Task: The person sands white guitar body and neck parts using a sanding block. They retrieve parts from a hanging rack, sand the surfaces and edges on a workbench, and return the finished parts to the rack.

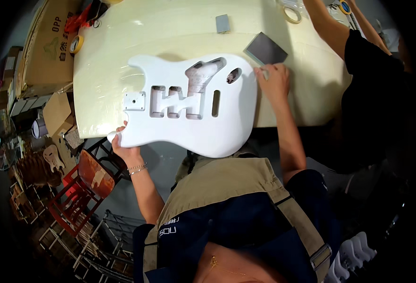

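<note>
A white electric guitar body [179, 132] lies face up, partly on the table and partly over its near edge, close to my waist. Its routed cavities, neck pocket and slot face upward. My left hand [127, 147] grips the pointed horn at the lower left, thumb on top. At the body's upper right edge is my right hand [275, 81], its fingers bent; a small pale patch shows by the fingertips, too unclear to name. Just beyond that hand lies a dark grey flat rectangular block [266, 48]. A smaller grey block [222, 23] sits farther back.
The pale covered table [104, 75] spans the far side. Tape rolls [76, 45] lie at its left edge and far right. A co-worker's arm [328, 28] reaches over the right side. To my left stand a large carton [47, 47] and a red wooden chair [92, 177].
</note>
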A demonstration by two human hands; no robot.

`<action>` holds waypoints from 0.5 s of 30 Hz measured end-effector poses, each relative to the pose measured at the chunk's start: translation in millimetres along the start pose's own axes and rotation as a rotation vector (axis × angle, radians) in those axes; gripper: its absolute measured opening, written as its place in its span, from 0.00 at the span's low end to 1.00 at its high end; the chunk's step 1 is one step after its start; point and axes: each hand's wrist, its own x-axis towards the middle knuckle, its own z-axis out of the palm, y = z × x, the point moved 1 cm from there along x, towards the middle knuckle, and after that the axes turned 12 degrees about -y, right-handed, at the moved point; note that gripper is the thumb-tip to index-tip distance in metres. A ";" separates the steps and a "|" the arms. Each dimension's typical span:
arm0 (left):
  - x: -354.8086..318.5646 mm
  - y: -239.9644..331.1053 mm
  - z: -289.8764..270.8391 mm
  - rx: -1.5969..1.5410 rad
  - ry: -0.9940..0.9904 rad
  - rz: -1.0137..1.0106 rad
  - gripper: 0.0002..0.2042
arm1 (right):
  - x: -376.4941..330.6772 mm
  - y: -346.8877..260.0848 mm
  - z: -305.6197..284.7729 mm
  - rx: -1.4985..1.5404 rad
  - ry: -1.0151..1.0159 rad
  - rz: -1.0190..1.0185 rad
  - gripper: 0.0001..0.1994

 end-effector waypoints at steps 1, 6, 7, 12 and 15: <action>6.8 -1.2 4.8 0.059 -0.012 0.024 0.12 | 23.3 8.0 -1.6 0.022 0.035 -0.063 0.25; 35.1 -8.5 -17.6 0.673 0.366 -0.047 0.26 | 100.5 27.5 38.9 -0.463 0.163 -0.086 0.42; 34.7 -8.7 -26.6 0.844 0.484 -0.055 0.28 | 108.3 31.4 39.7 -0.363 0.118 -0.088 0.42; 25.5 24.6 34.7 2.354 0.569 0.048 0.28 | 93.2 -3.7 6.8 0.088 0.061 -0.253 0.41; 42.0 2.1 49.4 2.383 0.200 0.499 0.22 | 35.4 -95.0 7.7 -0.020 0.026 -0.677 0.40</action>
